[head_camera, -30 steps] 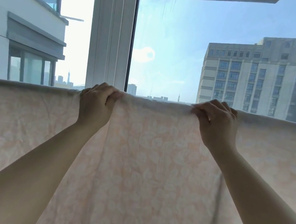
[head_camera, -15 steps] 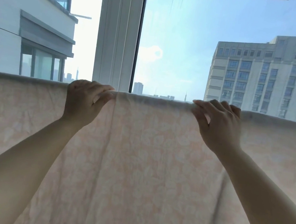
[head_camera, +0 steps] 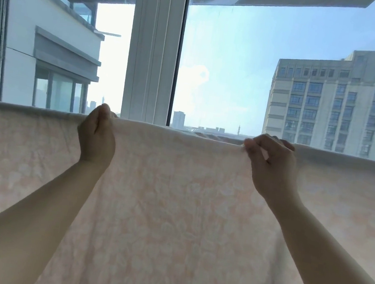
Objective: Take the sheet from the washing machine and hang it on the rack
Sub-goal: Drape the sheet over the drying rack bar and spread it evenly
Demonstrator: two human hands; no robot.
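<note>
The pale peach floral cotton sheet (head_camera: 172, 211) hangs broadside, top fold running left–right; left hand (head_camera: 96, 139) and right hand (head_camera: 271, 169) both pinch that fold, equally near.

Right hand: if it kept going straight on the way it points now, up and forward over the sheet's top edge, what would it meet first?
Probably the window glass. The right hand pinches the top edge of the sheet; beyond that edge only the pane shows, with the white window frame off to its left. How far away the glass is cannot be judged.
</note>
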